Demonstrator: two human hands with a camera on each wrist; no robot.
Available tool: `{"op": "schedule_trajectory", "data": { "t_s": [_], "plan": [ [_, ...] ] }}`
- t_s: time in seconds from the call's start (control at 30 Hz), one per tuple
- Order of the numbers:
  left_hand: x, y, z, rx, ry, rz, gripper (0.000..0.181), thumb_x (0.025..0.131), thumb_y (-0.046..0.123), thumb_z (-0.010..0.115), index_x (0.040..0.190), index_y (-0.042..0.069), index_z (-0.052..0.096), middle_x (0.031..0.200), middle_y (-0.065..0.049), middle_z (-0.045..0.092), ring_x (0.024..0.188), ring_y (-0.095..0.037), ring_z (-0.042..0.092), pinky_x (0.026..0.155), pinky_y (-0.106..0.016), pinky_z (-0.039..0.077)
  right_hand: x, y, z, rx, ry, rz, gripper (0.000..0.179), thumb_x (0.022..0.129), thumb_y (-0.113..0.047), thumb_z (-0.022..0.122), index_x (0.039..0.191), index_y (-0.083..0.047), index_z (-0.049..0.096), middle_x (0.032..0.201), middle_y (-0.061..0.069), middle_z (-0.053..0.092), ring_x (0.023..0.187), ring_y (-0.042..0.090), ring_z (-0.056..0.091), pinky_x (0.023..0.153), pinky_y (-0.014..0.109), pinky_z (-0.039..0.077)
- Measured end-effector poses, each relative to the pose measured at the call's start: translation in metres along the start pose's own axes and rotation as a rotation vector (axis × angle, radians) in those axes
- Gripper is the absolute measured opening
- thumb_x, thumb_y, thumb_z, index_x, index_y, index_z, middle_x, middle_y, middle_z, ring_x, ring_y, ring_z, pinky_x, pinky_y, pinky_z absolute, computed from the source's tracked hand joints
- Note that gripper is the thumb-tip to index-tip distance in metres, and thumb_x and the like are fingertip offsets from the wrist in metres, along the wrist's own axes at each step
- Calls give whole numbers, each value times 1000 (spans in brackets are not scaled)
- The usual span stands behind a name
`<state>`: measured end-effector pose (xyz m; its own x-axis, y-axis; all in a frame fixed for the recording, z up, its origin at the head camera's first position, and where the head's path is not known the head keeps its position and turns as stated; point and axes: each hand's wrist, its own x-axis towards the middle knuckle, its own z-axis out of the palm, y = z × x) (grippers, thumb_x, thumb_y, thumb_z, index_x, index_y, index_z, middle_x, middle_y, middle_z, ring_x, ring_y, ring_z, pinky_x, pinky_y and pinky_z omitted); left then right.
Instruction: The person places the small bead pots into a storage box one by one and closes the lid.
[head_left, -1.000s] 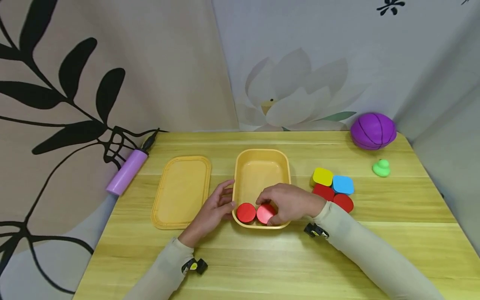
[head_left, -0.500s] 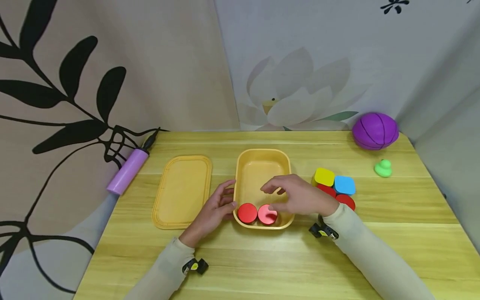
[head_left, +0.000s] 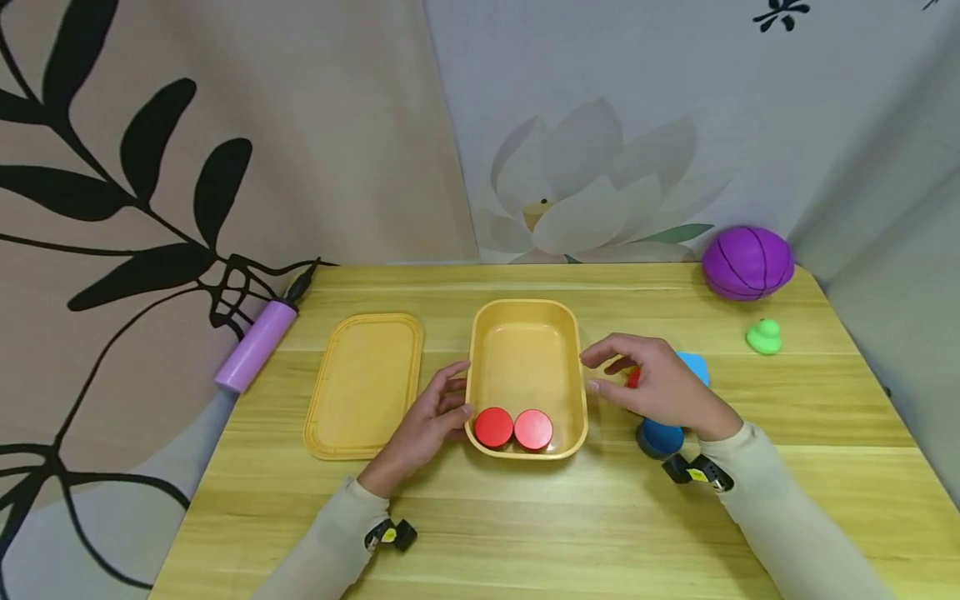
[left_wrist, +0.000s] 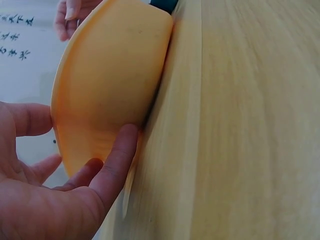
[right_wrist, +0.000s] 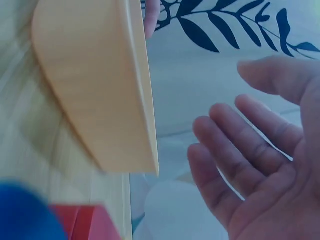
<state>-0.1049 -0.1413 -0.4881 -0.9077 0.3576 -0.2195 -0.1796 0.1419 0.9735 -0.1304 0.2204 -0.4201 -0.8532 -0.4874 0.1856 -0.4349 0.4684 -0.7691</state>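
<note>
A yellow-orange plastic box (head_left: 525, 367) stands on the table in the middle of the head view. Two red round blocks (head_left: 493, 427) lie side by side in its near end. My left hand (head_left: 431, 417) touches the box's left side wall with spread fingers (left_wrist: 117, 160). Off the box's right rim, my right hand (head_left: 648, 379) hovers with fingers apart, nothing between them. Under and behind it lie more blocks: a blue square block (head_left: 695, 367), a blue round block (head_left: 660, 437) and a red block (right_wrist: 82, 220), partly hidden by the hand.
Left of the box lies a flat yellow lid (head_left: 363, 387). A purple pump (head_left: 257, 346) rests at the table's left edge. At the back right sit a purple ball (head_left: 747, 263) and a small green toy (head_left: 764, 337).
My right hand has let go of the second red block in the box, lifted and moved right over the other blocks. The left hand has stayed at the box's side.
</note>
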Motion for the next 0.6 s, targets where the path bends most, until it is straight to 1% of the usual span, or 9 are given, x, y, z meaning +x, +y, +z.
{"op": "schedule_trajectory", "data": {
  "t_s": [0.13,0.23,0.37,0.47,0.6],
  "plan": [
    [0,0,0,7,10,-3,64,108,10,56,165,25,32,159,-19,44,140,-40,54,87,-41,63,-17,8,-13,-27,47,61,24,95,-16,80,118,-22,75,115,-4,77,103,18,73,89,32,63],
    [-1,0,0,11,21,-5,64,107,8,56,164,26,33,158,-19,45,139,-40,55,86,-41,63,-31,15,-22,-19,71,107,24,96,-15,79,119,-20,75,115,0,77,100,17,74,88,24,61],
    [0,0,1,13,25,-12,64,107,8,56,164,28,34,158,-18,45,139,-39,55,86,-42,63,-51,24,-28,-21,120,124,25,95,-9,79,119,-13,75,116,7,77,99,9,73,87,18,59],
    [0,1,0,9,21,-14,64,107,8,56,164,28,34,158,-18,45,139,-39,54,86,-42,63,-68,32,-29,-35,159,125,27,94,-6,80,120,-11,75,116,7,77,102,6,71,90,15,57],
    [0,1,0,1,13,-15,64,107,8,56,164,28,33,158,-18,44,139,-39,54,86,-43,63,-88,40,-29,-20,221,149,31,91,-1,81,120,-9,75,117,9,76,106,7,69,92,12,54]
  ]
}}
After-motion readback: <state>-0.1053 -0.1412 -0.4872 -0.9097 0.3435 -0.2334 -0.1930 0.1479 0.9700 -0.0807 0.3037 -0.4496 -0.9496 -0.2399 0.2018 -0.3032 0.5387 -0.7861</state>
